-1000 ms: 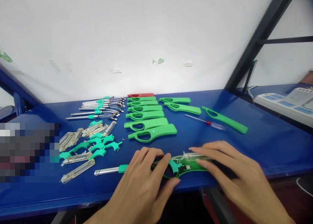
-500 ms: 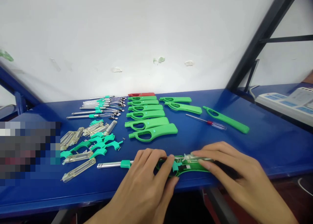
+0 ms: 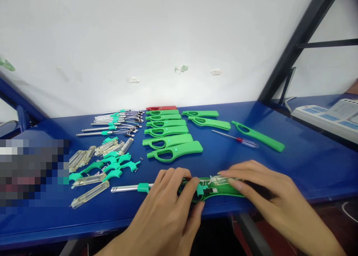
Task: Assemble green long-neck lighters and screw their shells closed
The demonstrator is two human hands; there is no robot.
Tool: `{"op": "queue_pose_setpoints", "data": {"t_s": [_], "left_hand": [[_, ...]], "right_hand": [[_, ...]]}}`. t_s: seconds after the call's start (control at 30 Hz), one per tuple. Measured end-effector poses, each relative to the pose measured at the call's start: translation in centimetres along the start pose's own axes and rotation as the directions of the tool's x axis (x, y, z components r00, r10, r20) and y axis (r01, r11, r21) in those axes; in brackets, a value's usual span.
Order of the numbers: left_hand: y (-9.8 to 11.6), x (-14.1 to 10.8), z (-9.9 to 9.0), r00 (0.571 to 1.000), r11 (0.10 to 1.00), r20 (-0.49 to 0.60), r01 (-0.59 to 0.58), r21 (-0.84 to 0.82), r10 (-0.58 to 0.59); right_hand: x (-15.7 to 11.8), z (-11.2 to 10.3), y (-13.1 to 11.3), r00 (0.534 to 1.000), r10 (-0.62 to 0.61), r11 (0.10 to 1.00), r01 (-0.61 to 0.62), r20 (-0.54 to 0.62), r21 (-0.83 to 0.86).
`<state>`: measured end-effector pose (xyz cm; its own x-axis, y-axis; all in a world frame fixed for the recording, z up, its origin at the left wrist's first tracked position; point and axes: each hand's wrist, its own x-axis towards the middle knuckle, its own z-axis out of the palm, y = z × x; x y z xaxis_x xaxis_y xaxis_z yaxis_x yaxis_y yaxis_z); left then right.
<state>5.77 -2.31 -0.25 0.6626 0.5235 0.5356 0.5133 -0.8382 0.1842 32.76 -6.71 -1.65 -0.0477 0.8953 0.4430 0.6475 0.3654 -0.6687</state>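
A green lighter shell [image 3: 226, 190] lies open side up near the table's front edge. From its left end sticks out a metal tube [image 3: 124, 189] with a teal collar. Inside the shell are a teal trigger [image 3: 200, 190] and a black igniter part. My left hand [image 3: 170, 204] is closed round the shell's handle loop, thumb below and fingers above. With thumb and fingertips, my right hand [image 3: 260, 189] pinches a clear fuel tank [image 3: 219, 180] at the shell's right part. The far end of the shell is hidden under that hand.
Green shells [image 3: 179, 150], one red shell [image 3: 165, 108] and a screwdriver [image 3: 237, 139] lie behind my hands. To the left are metal tubes with wires [image 3: 95, 133], clear tanks [image 3: 91, 193] and teal triggers [image 3: 113, 174]. A white device [image 3: 330, 118] sits at the right.
The clear tank has tilted slightly and shows more of its face over the shell. My right thumb and fingers have shifted slightly; my left hand keeps its hold.
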Motion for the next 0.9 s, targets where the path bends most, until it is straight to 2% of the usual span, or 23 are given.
{"op": "queue_pose_setpoints", "data": {"t_s": [0.67, 0.9], "left_hand": [[-0.01, 0.22, -0.05, 0.999, 1.000, 0.027, -0.018, 0.023, 0.017], [-0.07, 0.00, -0.21, 0.999, 1.000, 0.037, -0.017, 0.010, 0.017]], "right_hand": [[0.06, 0.01, -0.02, 1.000, -0.019, 1.000, 0.019, 0.019, -0.006], [0.16, 0.11, -0.25, 1.000, 0.009, 1.000, -0.009, 0.021, 0.006]]}}
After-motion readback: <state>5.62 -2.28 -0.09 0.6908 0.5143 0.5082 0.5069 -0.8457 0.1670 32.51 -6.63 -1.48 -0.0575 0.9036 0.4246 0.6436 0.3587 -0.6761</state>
